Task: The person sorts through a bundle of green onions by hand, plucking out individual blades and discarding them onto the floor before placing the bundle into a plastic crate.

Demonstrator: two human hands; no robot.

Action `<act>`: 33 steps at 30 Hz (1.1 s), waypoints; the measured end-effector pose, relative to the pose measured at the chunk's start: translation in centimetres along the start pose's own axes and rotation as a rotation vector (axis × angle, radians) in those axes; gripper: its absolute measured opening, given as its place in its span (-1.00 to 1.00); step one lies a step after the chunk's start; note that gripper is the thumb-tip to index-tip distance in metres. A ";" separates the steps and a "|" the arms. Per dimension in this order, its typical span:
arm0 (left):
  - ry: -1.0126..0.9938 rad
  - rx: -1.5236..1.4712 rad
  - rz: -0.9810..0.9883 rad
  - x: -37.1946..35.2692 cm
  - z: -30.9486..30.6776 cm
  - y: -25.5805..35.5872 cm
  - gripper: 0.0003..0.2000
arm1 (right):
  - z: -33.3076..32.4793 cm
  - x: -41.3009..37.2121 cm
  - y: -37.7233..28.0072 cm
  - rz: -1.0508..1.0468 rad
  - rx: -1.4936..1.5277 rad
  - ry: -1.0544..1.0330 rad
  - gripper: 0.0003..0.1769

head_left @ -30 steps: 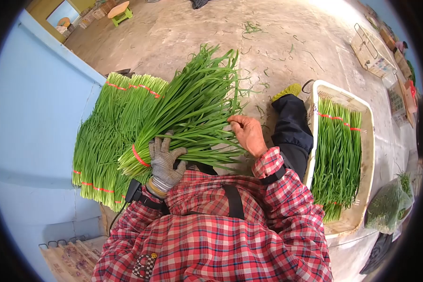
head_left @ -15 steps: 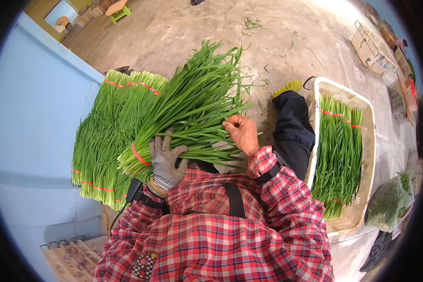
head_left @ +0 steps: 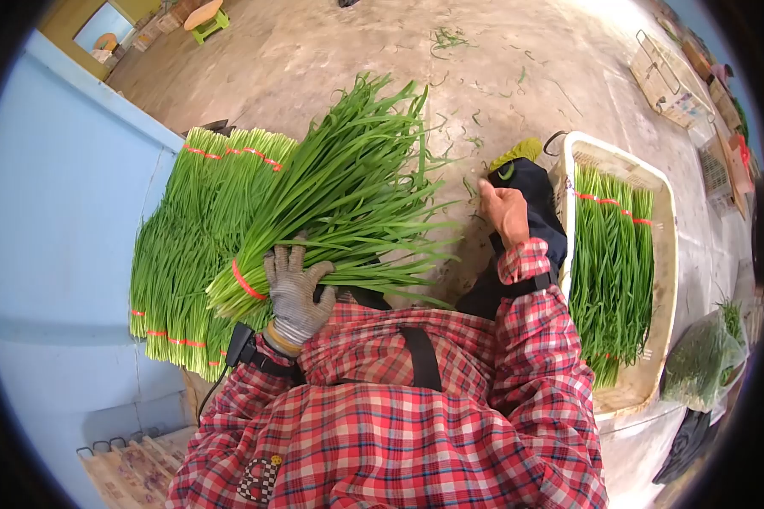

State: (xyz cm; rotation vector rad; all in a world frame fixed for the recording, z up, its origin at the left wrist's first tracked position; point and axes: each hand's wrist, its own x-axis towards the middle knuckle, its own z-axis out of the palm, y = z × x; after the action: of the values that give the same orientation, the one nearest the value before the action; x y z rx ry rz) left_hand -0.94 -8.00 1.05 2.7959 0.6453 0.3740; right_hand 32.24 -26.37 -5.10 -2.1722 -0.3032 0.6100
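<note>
A big bunch of garlic chives (head_left: 339, 187), tied with a red band near its pale stem ends, lies across my lap with its leaf tips fanned to the upper right. My left hand (head_left: 297, 293), in a grey glove, grips the bunch just above the band, with leaves over some fingertips. My right hand (head_left: 505, 212) is bare and held off to the right of the leaf tips, fingers pinched together. Whatever is between those fingers is too small to make out. A small curled green leaf piece (head_left: 507, 172) shows just past the fingertips, against the dark trouser leg.
Several tied chive bundles (head_left: 187, 246) are stacked at left beside the blue wall (head_left: 59, 220). On the right stands a white crate (head_left: 669, 254) containing more tied chives. A plastic bag of greens (head_left: 700, 369) sits beyond it. Leaf scraps (head_left: 450, 38) litter the concrete floor.
My right hand has moved right, away from the leaf tips, and the small leaf piece now shows near it. My left hand stays on the bunch.
</note>
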 end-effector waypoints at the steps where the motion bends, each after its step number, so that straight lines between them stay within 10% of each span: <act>1: -0.016 0.002 -0.007 0.0 -0.1 0.1 -0.66 | -0.2 -1.2 -1.0 -0.066 0.004 0.006 -0.69; 4: -0.012 0.004 0.007 -0.2 -0.2 0.1 -0.64 | 2.5 -5.5 -5.7 -0.699 0.206 0.112 -0.85; 9: -0.014 0.063 0.067 -0.4 -0.1 0.4 -0.61 | 10.0 -9.9 -15.1 -1.395 -0.161 0.054 -0.54; 13: -0.078 0.107 0.048 -0.4 -0.3 0.9 -0.60 | 12.0 -9.8 -16.2 -1.294 -0.347 0.206 -0.43; 15: 0.030 -0.017 0.109 -0.8 -0.5 0.7 -0.64 | 11.7 -10.6 -14.5 -1.008 -0.514 -0.073 -0.40; 21: 0.289 -0.413 0.192 -2.5 -4.0 0.6 -0.74 | 11.5 -15.4 -7.5 -1.011 -0.612 -0.053 -0.42; 27: 0.375 -0.149 0.137 6.2 -8.9 -1.7 -0.65 | 11.1 -16.1 -6.8 -1.016 -0.674 -0.059 -0.37; 33: -0.414 -0.346 -0.248 12.3 -3.9 -9.5 -0.18 | 10.9 -16.5 -6.4 -0.995 -0.675 -0.078 -0.37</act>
State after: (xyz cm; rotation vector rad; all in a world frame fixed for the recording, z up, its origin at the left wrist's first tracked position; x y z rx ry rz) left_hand 4.89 6.60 4.25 2.3259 0.7326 -0.1314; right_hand 12.39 -21.97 -0.61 -2.2087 -1.6889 -0.0063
